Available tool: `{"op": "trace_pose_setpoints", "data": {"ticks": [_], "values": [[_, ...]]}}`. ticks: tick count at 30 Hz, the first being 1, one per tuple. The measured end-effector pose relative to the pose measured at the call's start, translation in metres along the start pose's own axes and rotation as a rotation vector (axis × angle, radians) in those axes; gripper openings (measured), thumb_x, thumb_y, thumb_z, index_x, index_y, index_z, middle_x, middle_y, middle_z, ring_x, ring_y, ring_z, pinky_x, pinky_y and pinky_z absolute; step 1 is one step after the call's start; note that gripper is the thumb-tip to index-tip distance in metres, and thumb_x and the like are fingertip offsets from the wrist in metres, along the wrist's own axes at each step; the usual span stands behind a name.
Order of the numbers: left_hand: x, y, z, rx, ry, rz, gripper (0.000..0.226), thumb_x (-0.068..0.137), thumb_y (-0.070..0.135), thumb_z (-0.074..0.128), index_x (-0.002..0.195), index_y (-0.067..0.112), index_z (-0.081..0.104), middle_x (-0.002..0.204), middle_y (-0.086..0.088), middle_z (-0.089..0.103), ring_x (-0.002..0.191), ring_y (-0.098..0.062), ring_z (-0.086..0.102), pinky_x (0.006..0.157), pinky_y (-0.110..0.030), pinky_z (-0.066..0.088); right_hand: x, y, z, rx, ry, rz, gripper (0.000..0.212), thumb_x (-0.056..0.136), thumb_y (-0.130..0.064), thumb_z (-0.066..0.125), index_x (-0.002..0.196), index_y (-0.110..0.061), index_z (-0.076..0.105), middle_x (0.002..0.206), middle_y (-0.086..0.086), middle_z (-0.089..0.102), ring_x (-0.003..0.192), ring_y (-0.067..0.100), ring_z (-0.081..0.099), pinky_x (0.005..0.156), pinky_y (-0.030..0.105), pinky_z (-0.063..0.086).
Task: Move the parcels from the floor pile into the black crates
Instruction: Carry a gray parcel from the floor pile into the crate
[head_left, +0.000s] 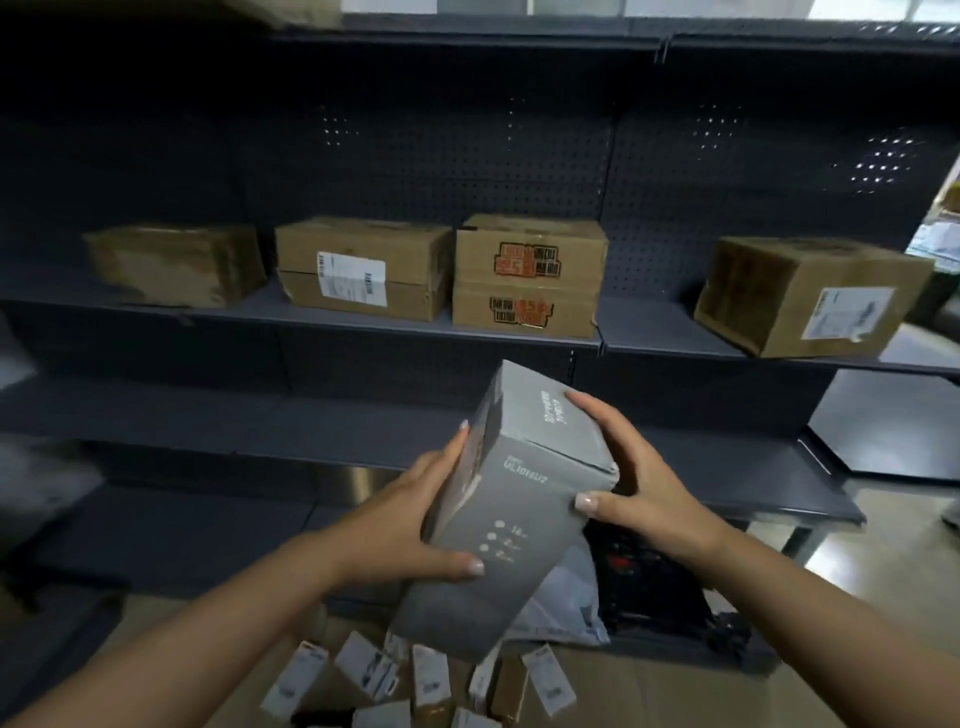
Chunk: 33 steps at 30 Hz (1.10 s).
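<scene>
Parcel: grey box held tilted in mid-air in front of the shelving, above the floor pile, white print on its faces.
Left hand: left hand grasps the box's left side, fingers along the side face, thumb across the front.
Right hand: right hand clasps the box's upper right end, fingers over the top flap, thumb on the front edge.
Crate: black crate low on the floor behind the box, right of centre; contents cannot be told, something red glints inside.
Floor pile: small white and brown boxes scattered on flattened cardboard, a grey poly bag just beside the crate.
Shelf: dark metal shelving with pegboard back carries brown cartons, two labelled, two stacked ones printed in red and black.
Room: dim, with pale floor at the right.
</scene>
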<state>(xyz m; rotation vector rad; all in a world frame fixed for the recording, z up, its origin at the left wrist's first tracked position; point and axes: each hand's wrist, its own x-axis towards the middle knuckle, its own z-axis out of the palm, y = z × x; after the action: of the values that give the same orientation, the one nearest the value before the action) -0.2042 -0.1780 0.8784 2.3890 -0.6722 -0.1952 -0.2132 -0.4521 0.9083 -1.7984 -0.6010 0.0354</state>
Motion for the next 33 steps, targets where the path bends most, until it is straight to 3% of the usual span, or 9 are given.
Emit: {"op": "trace_pose_setpoints", "data": {"ticks": [2, 4, 7, 13, 19, 23, 25, 28, 33], "values": [[-0.004, 0.01, -0.001, 0.099, 0.023, -0.04, 0.126, 0.061, 0.072, 0.071, 0.138, 0.054, -0.027, 0.154, 0.019, 0.007, 0.139, -0.01, 0.023, 0.112, -0.038, 0.031, -0.003, 0.001, -0.013, -0.039, -0.07, 0.037, 0.095, 0.064, -0.046, 0.079, 0.145, -0.04, 0.03, 0.144, -0.021, 0.04, 0.132, 0.003, 0.042, 0.105, 0.03, 0.043], [-0.012, 0.012, -0.002, 0.241, 0.047, -0.094, 0.129, 0.061, 0.075, 0.069, 0.14, 0.048, -0.029, 0.151, 0.016, 0.008, 0.137, -0.011, 0.019, 0.113, -0.034, 0.026, -0.007, 0.005, -0.022, -0.235, -0.101, 0.062, 0.096, 0.064, -0.057, 0.08, 0.143, -0.051, 0.025, 0.155, -0.024, 0.018, 0.141, -0.001, 0.024, 0.116, 0.038, 0.03], [-0.033, 0.01, 0.002, 0.535, 0.041, -0.188, 0.132, 0.057, 0.084, 0.062, 0.144, 0.039, -0.027, 0.151, 0.006, 0.004, 0.137, -0.018, 0.01, 0.115, -0.036, 0.019, -0.014, 0.008, -0.021, -0.515, -0.209, 0.052, 0.108, 0.064, -0.063, 0.077, 0.147, -0.051, 0.01, 0.156, -0.028, -0.007, 0.143, -0.003, 0.005, 0.117, 0.032, 0.021], [-0.098, 0.017, 0.039, 0.729, 0.009, -0.339, 0.131, 0.059, 0.089, 0.052, 0.148, 0.026, -0.022, 0.148, -0.006, 0.014, 0.133, -0.024, 0.018, 0.114, -0.034, 0.015, -0.019, 0.013, 0.043, -0.794, -0.557, -0.097, 0.12, 0.066, -0.07, 0.071, 0.152, -0.036, -0.006, 0.159, -0.008, -0.018, 0.147, 0.012, -0.009, 0.116, 0.031, 0.006], [-0.194, 0.022, 0.053, 0.839, 0.003, -0.505, 0.128, 0.063, 0.087, 0.05, 0.149, 0.022, -0.018, 0.148, -0.012, 0.013, 0.133, -0.031, 0.015, 0.115, -0.04, 0.01, -0.019, -0.001, 0.128, -0.938, -0.72, -0.322, 0.123, 0.062, -0.085, 0.058, 0.153, -0.031, -0.005, 0.156, 0.001, -0.03, 0.141, 0.015, -0.031, 0.114, 0.035, -0.016], [-0.268, 0.022, 0.067, 0.805, 0.06, -0.612, 0.131, 0.059, 0.088, 0.048, 0.148, 0.023, -0.023, 0.146, -0.013, 0.021, 0.132, -0.03, 0.02, 0.114, -0.041, 0.016, -0.036, -0.013, 0.199, -0.957, -0.889, -0.441, 0.124, 0.06, -0.087, 0.056, 0.152, -0.033, -0.007, 0.158, 0.005, -0.025, 0.143, 0.021, -0.026, 0.109, 0.032, -0.02], [-0.311, 0.02, 0.073, 0.802, 0.077, -0.674, 0.131, 0.058, 0.088, 0.048, 0.15, 0.022, -0.019, 0.144, -0.015, 0.024, 0.131, -0.03, 0.023, 0.114, -0.042, 0.016, -0.047, -0.021, 0.238, -0.968, -0.952, -0.499, 0.123, 0.062, -0.085, 0.057, 0.152, -0.033, -0.007, 0.16, 0.006, -0.014, 0.145, 0.025, -0.015, 0.111, 0.033, -0.018], [-0.385, 0.021, 0.083, 0.723, 0.122, -0.794, 0.131, 0.06, 0.084, 0.055, 0.151, 0.021, -0.017, 0.149, -0.014, 0.017, 0.137, -0.029, 0.015, 0.115, -0.04, 0.009, -0.068, -0.042, 0.302, -0.932, -1.007, -0.6, 0.118, 0.061, -0.081, 0.061, 0.151, -0.034, 0.0, 0.153, 0.005, 0.006, 0.141, 0.028, 0.005, 0.119, 0.04, 0.008], [-0.525, 0.022, 0.105, 0.591, 0.268, -0.964, 0.126, 0.061, 0.088, 0.05, 0.151, 0.025, -0.013, 0.16, -0.005, -0.013, 0.146, -0.019, -0.015, 0.116, -0.035, -0.012, -0.117, -0.09, 0.412, -0.832, -1.087, -0.68, 0.11, 0.061, -0.074, 0.064, 0.149, -0.038, 0.007, 0.151, -0.001, 0.001, 0.14, 0.021, 0.002, 0.116, 0.039, 0.021]]}}
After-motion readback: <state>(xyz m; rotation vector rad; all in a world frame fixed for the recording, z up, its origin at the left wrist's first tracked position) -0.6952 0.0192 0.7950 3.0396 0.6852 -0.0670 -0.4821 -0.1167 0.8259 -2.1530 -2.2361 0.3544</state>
